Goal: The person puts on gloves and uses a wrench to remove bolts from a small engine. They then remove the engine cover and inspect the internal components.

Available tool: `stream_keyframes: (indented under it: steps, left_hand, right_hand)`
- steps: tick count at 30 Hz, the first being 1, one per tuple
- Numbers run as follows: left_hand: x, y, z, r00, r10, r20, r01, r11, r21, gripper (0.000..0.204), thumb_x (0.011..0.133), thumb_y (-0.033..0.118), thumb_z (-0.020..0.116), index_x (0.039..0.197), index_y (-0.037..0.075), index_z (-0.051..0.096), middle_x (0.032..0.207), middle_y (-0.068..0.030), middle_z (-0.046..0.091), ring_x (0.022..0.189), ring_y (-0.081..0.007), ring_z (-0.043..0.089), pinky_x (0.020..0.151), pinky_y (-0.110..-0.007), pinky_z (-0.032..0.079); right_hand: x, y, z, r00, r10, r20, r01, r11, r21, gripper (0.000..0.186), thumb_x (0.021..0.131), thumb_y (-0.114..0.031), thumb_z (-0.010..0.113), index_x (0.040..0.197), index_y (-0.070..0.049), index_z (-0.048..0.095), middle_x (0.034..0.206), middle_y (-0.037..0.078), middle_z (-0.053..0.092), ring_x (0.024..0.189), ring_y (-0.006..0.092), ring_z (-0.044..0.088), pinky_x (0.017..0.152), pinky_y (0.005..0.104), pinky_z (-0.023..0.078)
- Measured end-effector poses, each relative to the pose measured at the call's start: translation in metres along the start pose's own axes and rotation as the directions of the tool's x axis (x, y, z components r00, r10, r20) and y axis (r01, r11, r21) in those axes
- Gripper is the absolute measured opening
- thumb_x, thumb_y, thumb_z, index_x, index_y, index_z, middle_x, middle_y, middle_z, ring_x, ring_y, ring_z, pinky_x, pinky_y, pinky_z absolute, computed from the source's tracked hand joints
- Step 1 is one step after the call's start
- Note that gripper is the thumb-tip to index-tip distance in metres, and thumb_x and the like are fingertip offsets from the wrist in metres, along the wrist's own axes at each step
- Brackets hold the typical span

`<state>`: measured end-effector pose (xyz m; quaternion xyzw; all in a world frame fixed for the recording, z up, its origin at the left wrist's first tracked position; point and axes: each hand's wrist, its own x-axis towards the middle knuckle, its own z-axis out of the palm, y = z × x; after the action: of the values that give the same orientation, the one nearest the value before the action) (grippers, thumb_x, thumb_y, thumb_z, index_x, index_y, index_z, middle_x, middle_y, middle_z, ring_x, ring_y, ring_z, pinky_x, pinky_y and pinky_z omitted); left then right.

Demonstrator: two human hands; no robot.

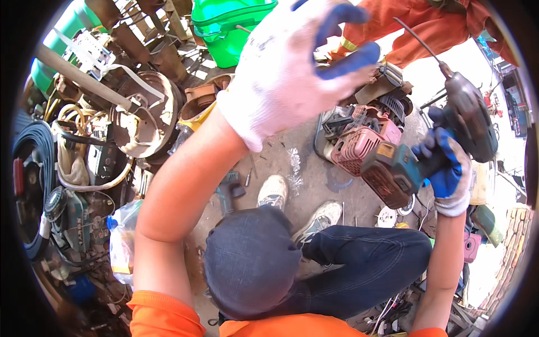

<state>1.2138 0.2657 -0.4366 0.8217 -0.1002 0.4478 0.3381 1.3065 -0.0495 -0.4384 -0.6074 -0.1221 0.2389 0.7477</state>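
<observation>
my left hand is up high around 12 o'clock, in a white knit glove with blue coated fingertips, fingers loosely spread and holding nothing, just hanging in the air above the small engine. my right hand sits out at 3 o'clock, same kind of glove, fingers wrapped tight around the grip of a cordless drill. the drill's dark body points up and away from me, a long thin bit sticking out toward 1 o'clock, and its battery pack is the chunky teal and rust-brown block hanging toward the middle of the view. the engine is a reddish, grimy thing lying on the concrete floor just left of the drill, between my two hands. i'm squatting, so my knee in dark jeans fills 6 o'clock, with my dirty sneakers just above it. a green plastic tub sits near 11 o'clock, a rusty round drum part at 9 to 10 o'clock, and a blue hose coil at the far 9 o'clock edge. someone in orange coveralls is up at 1 o'clock.
</observation>
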Motion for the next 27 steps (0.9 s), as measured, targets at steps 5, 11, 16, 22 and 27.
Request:
stream_keyframes:
  steps: [5,11,16,22,27]
  left_hand:
    - [-0.198,-0.124,0.036,0.27,-0.794,0.544,0.662,0.564,0.494,0.029,0.085,0.021,0.067,0.108,0.003,0.066,0.095,-0.017,0.07,0.084,-0.0279,0.068,0.08,-0.036,0.053]
    - [-0.316,-0.19,0.09,0.125,-0.809,0.574,0.239,0.586,0.774,0.037,0.089,0.027,0.064,0.12,0.007,0.062,0.121,-0.0164,0.064,0.112,-0.0306,0.062,0.091,-0.041,0.05]
    - [-0.325,-0.2,0.095,0.067,-0.818,0.571,0.176,0.573,0.8,0.029,0.088,0.023,0.062,0.114,0.01,0.065,0.119,-0.0167,0.064,0.108,-0.0304,0.064,0.088,-0.041,0.052]
    - [-0.322,-0.199,0.113,0.099,-0.815,0.571,0.249,0.576,0.779,0.028,0.089,0.022,0.06,0.113,0.01,0.066,0.116,-0.0173,0.065,0.105,-0.0316,0.065,0.087,-0.042,0.052]
    - [-0.318,-0.182,0.128,0.081,-0.885,0.459,0.442,0.445,0.779,0.036,0.089,0.03,0.063,0.115,0.005,0.061,0.117,-0.0205,0.062,0.105,-0.036,0.063,0.09,-0.044,0.051]
  right_hand:
    - [-0.035,-0.027,-0.059,0.993,-0.121,0.009,0.118,0.981,0.156,0.047,0.102,-0.014,0.046,0.146,0.0,0.037,0.078,-0.002,0.032,0.069,0.0085,0.034,0.073,0.0287,0.032]
    - [-0.039,-0.006,-0.087,0.981,-0.161,-0.111,0.175,0.976,0.132,0.051,0.101,-0.018,0.046,0.147,0.001,0.036,0.075,-0.003,0.031,0.068,0.0086,0.034,0.071,0.0291,0.032]
    - [-0.022,0.01,-0.101,0.968,-0.15,-0.199,0.161,0.986,0.041,0.054,0.101,-0.021,0.047,0.149,0.002,0.033,0.075,-0.003,0.032,0.068,0.0088,0.035,0.072,0.0301,0.031]
    - [-0.005,0.019,-0.105,0.987,-0.102,-0.128,0.102,0.995,-0.011,0.054,0.101,-0.018,0.049,0.149,0.0,0.033,0.077,-0.001,0.041,0.069,0.0074,0.038,0.075,0.029,0.034]
    - [-0.005,0.016,-0.098,0.981,-0.104,-0.165,0.112,0.993,0.039,0.054,0.101,-0.018,0.048,0.149,0.0,0.032,0.076,-0.001,0.038,0.068,0.0078,0.036,0.073,0.0292,0.032]
